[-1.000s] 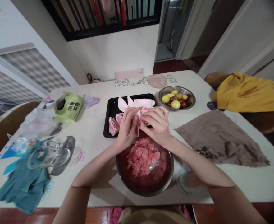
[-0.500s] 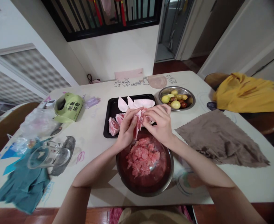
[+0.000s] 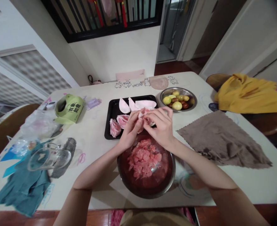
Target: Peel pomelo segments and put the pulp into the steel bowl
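Note:
Both hands meet above the far rim of a steel bowl (image 3: 169,185) that holds loose pink pomelo pulp (image 3: 144,158). My left hand (image 3: 130,127) is closed round one side of a pomelo segment (image 3: 141,115). My right hand (image 3: 160,125) pinches the other side with thumb and fingertips. Most of the segment is hidden by the fingers. Just behind my hands is a black tray (image 3: 107,130) with white rind pieces (image 3: 145,104) at its back. Unpeeled pomelo segments (image 3: 115,128) lie at its front left, and the tray's right part is covered by my hands.
Behind on the right stands a metal bowl of small green and brown fruits (image 3: 193,108). A brown cloth (image 3: 225,141) lies at right. On the left are a glass pitcher (image 3: 47,157), a teal cloth (image 3: 23,185), a green paper holder (image 3: 70,108) and a plastic bag (image 3: 38,124).
The segment has turned in my fingers, and its pale flap that hung down between my hands no longer shows. My left thumb has shifted slightly. The bowl and tray have not moved.

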A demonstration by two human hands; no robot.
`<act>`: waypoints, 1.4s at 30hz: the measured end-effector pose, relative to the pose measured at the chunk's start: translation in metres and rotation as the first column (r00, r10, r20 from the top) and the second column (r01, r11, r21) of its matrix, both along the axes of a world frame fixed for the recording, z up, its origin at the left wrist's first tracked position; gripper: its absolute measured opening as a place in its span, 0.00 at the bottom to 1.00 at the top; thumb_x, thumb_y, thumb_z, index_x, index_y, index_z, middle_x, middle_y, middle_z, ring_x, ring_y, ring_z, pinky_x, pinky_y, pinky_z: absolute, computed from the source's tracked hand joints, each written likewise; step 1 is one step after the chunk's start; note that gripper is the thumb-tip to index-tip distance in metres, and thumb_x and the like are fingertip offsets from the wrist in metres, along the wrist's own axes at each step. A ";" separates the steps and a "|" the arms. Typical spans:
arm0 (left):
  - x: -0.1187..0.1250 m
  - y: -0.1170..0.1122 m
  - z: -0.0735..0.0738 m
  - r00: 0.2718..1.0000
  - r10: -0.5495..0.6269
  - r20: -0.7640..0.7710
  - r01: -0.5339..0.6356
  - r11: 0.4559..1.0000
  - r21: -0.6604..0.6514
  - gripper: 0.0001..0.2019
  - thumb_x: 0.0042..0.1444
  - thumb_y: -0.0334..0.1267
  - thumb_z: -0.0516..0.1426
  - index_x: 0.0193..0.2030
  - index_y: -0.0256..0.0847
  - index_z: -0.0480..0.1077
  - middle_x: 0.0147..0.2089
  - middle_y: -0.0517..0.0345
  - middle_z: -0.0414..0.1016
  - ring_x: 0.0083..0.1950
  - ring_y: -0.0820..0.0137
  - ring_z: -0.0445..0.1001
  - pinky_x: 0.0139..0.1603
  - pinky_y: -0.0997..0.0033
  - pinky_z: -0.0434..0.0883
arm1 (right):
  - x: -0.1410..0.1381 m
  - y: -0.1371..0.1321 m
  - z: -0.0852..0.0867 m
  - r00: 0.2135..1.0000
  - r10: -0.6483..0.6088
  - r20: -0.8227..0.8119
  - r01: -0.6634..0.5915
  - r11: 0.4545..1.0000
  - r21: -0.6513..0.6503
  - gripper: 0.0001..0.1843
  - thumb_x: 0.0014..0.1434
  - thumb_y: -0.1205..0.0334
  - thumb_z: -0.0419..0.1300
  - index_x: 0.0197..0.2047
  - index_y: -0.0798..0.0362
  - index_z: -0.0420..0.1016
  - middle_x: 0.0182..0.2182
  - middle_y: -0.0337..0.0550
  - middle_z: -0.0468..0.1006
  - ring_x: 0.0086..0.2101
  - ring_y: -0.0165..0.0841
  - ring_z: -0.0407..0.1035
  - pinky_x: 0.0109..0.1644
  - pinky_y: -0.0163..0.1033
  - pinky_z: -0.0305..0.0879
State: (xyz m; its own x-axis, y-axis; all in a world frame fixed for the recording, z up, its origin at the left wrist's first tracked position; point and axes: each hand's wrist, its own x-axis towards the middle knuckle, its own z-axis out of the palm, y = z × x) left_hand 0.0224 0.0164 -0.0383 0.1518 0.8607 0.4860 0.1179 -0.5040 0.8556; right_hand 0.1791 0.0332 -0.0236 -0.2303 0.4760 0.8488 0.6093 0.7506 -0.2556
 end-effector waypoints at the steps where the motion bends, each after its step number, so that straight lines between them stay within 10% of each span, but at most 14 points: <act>1: 0.001 0.000 0.000 1.000 -0.007 -0.003 0.007 1.000 -0.011 0.16 0.72 0.44 0.53 0.63 0.48 0.69 0.65 0.50 0.71 0.68 0.64 0.68 0.72 0.58 0.63 | 0.000 0.000 0.000 1.000 0.003 0.001 -0.003 1.000 -0.003 0.04 0.65 0.67 0.61 0.36 0.50 0.73 0.36 0.36 0.83 0.39 0.33 0.76 0.56 0.46 0.59; 11: 0.005 -0.003 -0.006 0.958 0.200 -0.205 -0.158 0.966 0.205 0.10 0.73 0.35 0.50 0.56 0.42 0.68 0.53 0.50 0.75 0.55 0.68 0.74 0.59 0.66 0.72 | 0.003 0.008 -0.008 0.954 -0.239 0.181 0.195 0.953 0.231 0.06 0.66 0.69 0.59 0.37 0.51 0.73 0.37 0.39 0.83 0.37 0.34 0.72 0.54 0.46 0.59; 25: -0.001 -0.006 -0.005 0.878 0.406 -0.255 -0.282 0.868 0.410 0.17 0.72 0.28 0.46 0.62 0.43 0.65 0.55 0.48 0.78 0.56 0.68 0.78 0.57 0.64 0.78 | -0.005 0.004 -0.006 1.000 -0.016 -0.016 0.017 1.000 0.004 0.03 0.64 0.64 0.60 0.42 0.51 0.73 0.37 0.41 0.83 0.39 0.35 0.76 0.56 0.48 0.60; 42: -0.004 0.000 -0.011 0.843 0.448 -0.298 -0.254 0.819 0.514 0.09 0.73 0.33 0.48 0.54 0.41 0.66 0.46 0.50 0.79 0.47 0.68 0.79 0.47 0.68 0.76 | -0.007 0.002 -0.013 0.979 -0.158 0.133 0.133 0.976 0.174 0.04 0.65 0.68 0.58 0.38 0.51 0.74 0.37 0.39 0.84 0.40 0.35 0.74 0.59 0.48 0.58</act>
State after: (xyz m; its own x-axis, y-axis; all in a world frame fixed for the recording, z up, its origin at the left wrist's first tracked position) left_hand 0.0185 0.0166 -0.0489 0.1401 0.5992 0.7882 0.6335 -0.6661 0.3937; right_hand 0.1722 0.0348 -0.0368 -0.2950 0.3711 0.8805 0.7365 0.6753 -0.0378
